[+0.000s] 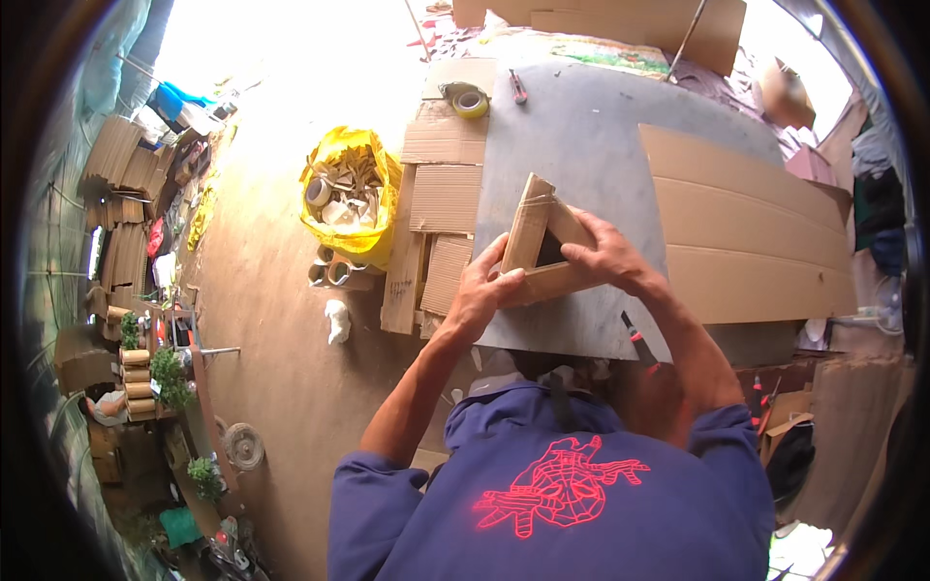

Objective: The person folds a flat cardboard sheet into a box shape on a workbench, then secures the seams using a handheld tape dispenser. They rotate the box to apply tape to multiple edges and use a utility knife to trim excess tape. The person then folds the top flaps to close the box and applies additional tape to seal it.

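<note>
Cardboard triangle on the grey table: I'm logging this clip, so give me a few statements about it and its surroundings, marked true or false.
1. Both hands grip the cardboard triangle. True: left hand and right hand hold it.
2. The tape roll lies beside the triangle. False: it sits at the table's far edge.
3. A yellow bag holds scraps, left of the table. True.
4. The large cardboard sheet lies on the left hand's side. False: it is on the right hand's side.
</note>
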`<state>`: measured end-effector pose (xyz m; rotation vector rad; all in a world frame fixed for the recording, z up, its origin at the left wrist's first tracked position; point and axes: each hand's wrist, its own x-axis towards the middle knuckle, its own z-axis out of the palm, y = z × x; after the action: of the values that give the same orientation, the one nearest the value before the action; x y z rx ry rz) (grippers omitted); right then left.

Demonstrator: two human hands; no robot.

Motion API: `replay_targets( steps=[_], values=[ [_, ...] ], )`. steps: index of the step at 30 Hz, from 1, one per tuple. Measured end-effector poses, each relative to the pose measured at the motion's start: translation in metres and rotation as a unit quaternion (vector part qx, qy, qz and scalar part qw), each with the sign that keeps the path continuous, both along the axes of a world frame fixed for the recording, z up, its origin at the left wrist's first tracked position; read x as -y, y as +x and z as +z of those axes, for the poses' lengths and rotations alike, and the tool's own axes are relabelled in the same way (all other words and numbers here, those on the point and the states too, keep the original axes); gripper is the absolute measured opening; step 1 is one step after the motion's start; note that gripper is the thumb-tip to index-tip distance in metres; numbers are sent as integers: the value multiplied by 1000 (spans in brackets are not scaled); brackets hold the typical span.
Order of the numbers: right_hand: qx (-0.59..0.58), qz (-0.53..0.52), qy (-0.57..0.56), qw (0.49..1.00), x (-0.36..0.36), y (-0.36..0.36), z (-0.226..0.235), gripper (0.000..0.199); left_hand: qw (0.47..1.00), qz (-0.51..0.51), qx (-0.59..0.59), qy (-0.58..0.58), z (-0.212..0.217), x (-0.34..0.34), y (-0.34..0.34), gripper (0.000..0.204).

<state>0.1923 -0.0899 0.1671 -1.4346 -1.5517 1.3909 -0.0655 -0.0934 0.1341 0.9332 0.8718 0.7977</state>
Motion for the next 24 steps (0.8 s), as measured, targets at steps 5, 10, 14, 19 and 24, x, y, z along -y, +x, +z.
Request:
replay_targets(
  steps=[5,10,14,19,24],
  values=[
    [-31,27,-10,999,-4,4,-11,69,1000,3,0,-31,12,0,11,70],
    [-91,86,-43,991,-14,8,-4,76,996,-72,-51,-16,30,-15,2,72],
    [-60,39,-53,996,-13,2,-4,72,996,-82,-45,7,39,-19,4,73],
    [-35,0,-26,999,-12,-16,1,58,979,-70,-180,66,32,-34,3,75],
    [-273,-41,-77,958,-21,6,-43,51,780,-72,-564,259,16,-53,35,91]
  ],
)
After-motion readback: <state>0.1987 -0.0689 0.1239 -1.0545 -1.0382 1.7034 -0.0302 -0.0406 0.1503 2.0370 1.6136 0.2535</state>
